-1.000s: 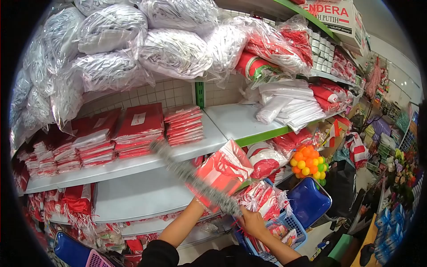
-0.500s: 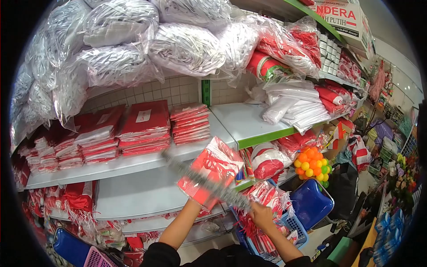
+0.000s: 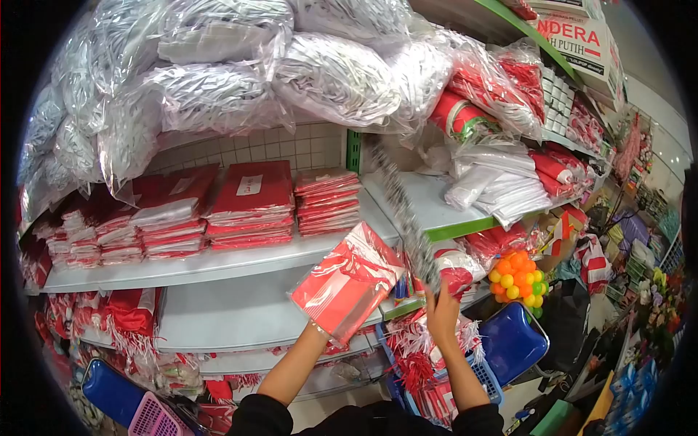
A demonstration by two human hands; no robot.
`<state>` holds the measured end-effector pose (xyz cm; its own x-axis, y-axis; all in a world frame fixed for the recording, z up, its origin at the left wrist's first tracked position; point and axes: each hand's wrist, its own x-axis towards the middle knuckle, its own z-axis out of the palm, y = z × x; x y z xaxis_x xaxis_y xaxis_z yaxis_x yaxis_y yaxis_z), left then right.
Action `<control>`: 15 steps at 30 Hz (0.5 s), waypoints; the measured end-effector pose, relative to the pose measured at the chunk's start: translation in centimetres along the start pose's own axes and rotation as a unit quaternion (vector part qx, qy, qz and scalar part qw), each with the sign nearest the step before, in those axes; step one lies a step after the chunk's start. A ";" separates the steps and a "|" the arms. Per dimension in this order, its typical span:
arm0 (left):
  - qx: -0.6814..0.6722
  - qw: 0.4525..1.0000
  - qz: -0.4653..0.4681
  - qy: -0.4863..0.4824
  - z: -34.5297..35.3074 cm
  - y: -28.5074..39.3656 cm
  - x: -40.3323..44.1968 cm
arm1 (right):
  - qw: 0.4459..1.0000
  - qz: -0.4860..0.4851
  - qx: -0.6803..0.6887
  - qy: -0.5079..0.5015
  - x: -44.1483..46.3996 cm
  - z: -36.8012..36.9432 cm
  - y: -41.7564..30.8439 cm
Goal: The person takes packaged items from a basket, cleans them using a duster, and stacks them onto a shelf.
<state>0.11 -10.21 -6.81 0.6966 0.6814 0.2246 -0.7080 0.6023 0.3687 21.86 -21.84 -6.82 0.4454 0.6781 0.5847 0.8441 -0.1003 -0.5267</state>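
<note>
Possibly unstable: packet
Left grip beneath it, closure unclear; right grip clasps grey stick, whose swing could dislodge it.

1 view | head-worn | faces forward and down | near hands, shelving ahead

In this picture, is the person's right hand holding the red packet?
No, the right hand grips a blurred grey duster-like tool, while the left hand supports the red packet.
</note>
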 end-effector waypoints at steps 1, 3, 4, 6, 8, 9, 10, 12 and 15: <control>0.001 1.000 0.003 -0.001 0.1 0.2 0.1 | 0.999 0.010 -0.028 0.012 2.0 -0.2 -0.6; 0.003 1.000 0.007 -0.004 0.3 0.5 0.3 | 0.994 -0.033 -0.055 0.087 5.9 -0.3 -1.7; 0.004 1.000 0.008 -0.005 0.3 0.6 0.5 | 0.984 -0.087 -0.053 0.148 7.8 -0.1 -2.2; 0.004 1.000 0.010 -0.004 0.5 0.6 0.6 | 0.987 -0.041 -0.142 0.058 11.5 0.2 -3.5; 0.005 1.000 0.011 -0.005 0.4 0.7 0.6 | 0.972 -0.067 -0.226 -0.002 15.0 2.5 -2.6; 0.005 1.000 0.013 -0.004 0.4 0.7 0.4 | 0.960 -0.080 -0.266 -0.030 16.0 3.8 -2.0; 0.004 1.000 0.015 -0.004 0.5 0.9 0.3 | 0.961 -0.079 -0.265 -0.029 16.4 4.8 -1.7; 0.001 1.000 0.019 -0.006 0.5 1.2 0.0 | 0.961 -0.077 -0.264 -0.028 16.7 6.4 -1.6; 0.002 0.999 0.032 -0.009 0.5 2.2 -0.2 | 0.927 -0.166 -0.310 0.129 14.1 3.8 -5.2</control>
<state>-1.53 -9.27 -5.58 0.6518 0.7109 0.2641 -0.7509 0.5561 0.3562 22.62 -9.00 1.81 0.1200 0.5573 0.8216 0.9211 -0.3712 0.1172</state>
